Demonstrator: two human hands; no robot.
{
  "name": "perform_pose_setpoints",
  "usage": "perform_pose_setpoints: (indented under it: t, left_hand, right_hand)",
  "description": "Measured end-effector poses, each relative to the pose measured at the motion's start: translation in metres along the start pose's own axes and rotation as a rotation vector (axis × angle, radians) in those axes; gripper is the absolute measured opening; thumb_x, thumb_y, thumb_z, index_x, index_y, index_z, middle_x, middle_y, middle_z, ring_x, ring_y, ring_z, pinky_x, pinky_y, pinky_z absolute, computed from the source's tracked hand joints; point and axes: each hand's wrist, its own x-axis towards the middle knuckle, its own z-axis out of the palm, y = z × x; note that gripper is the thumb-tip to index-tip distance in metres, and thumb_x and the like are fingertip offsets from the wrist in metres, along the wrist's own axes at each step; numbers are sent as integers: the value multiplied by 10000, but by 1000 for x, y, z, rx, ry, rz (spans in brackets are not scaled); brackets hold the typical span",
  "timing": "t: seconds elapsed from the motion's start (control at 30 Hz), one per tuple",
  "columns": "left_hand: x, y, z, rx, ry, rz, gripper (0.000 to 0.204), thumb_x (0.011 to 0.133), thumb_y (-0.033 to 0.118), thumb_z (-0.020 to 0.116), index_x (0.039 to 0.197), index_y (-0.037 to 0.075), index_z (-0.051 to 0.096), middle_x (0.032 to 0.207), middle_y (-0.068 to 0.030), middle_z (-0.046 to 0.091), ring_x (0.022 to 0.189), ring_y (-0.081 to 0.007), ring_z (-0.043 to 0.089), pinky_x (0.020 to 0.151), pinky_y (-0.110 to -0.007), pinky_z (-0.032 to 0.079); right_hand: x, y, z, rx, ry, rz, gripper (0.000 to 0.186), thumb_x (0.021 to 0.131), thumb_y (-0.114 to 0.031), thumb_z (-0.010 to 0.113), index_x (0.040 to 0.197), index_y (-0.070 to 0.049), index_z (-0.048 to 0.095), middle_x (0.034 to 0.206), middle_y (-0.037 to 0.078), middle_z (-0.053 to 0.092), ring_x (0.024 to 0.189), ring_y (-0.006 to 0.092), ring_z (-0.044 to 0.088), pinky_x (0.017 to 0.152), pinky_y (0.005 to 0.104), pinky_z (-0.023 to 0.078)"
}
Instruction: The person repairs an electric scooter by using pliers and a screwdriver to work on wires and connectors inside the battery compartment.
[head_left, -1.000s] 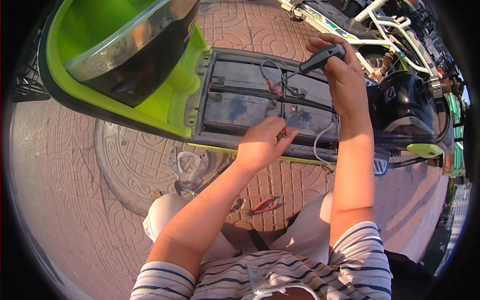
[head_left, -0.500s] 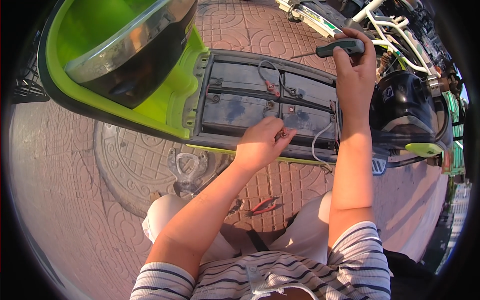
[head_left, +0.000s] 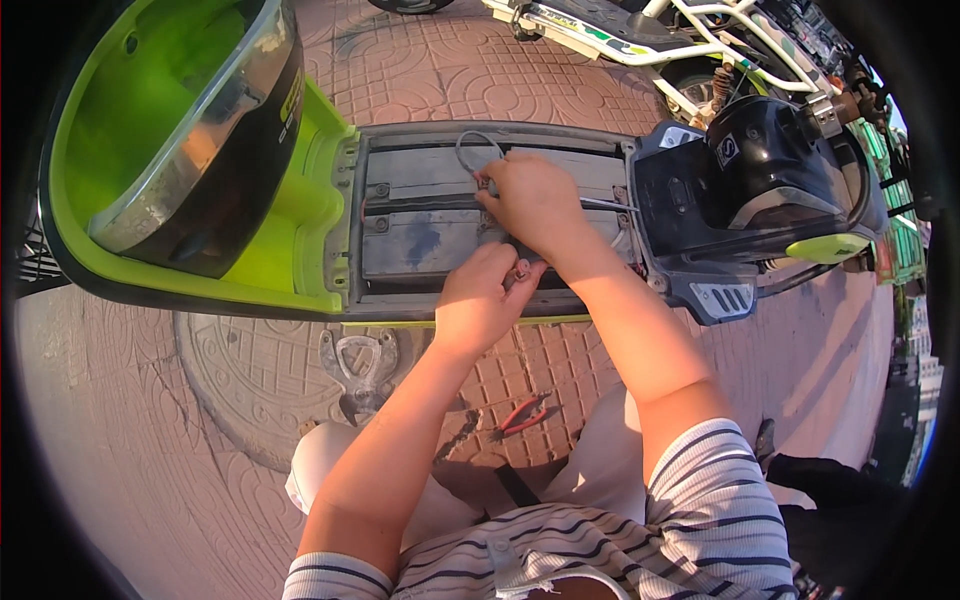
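Both my hands work over a row of dark, dusty batteries (head_left: 430, 240) in the floor of a lime-green scooter. My right hand (head_left: 540, 205) reaches across to the far row, thumb and fingers pinched at the end of a looped grey cable (head_left: 470, 138). A dark shape under its palm may be the screwdriver handle; I cannot tell. My left hand (head_left: 478, 300) is closed at the near edge of the near battery. A small reddish-brown metal piece (head_left: 522, 268) shows between its thumb and fingers. The right-hand batteries are mostly hidden by my right hand and forearm.
Red-handled pliers (head_left: 523, 413) lie on the paving between my knees. A grey metal bracket (head_left: 362, 365) rests on a round manhole cover (head_left: 255, 380). The scooter's green front shell (head_left: 320, 230) rises at left, its black seat-end housing (head_left: 770, 160) at right. Another scooter (head_left: 620, 35) stands beyond.
My right hand has come down from the raised position with the screwdriver, onto the far batteries at the grey cable. My left hand stays closed near the same spot. The view has shifted slightly.
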Motion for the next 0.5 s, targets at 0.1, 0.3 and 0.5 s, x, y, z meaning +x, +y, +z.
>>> perform_pose_setpoints:
  t: [0.1,0.3,0.5]
  left_hand:
    - [1,2,2,0,-23,-22,292,853,239,728,774,32,536,757,-119,554,671,-340,576,583,-417,457]
    - [-1,0,1,19,-25,-5,290,863,245,719,777,32,543,760,-118,555,656,-334,583,579,-412,460]
    - [-2,2,-1,14,-33,-34,310,859,249,728,763,25,536,755,-122,553,635,-324,575,576,-398,460]
  right_hand:
    - [2,2,6,-24,15,59,182,830,-257,701,959,-130,715,865,94,664,866,303,656,726,419,527]
    - [4,5,12,58,24,115,224,812,-240,687,927,-48,679,898,145,679,848,340,658,737,439,530]
    - [9,0,-6,133,45,148,274,800,-246,676,963,-28,652,853,161,679,800,363,658,710,447,538]
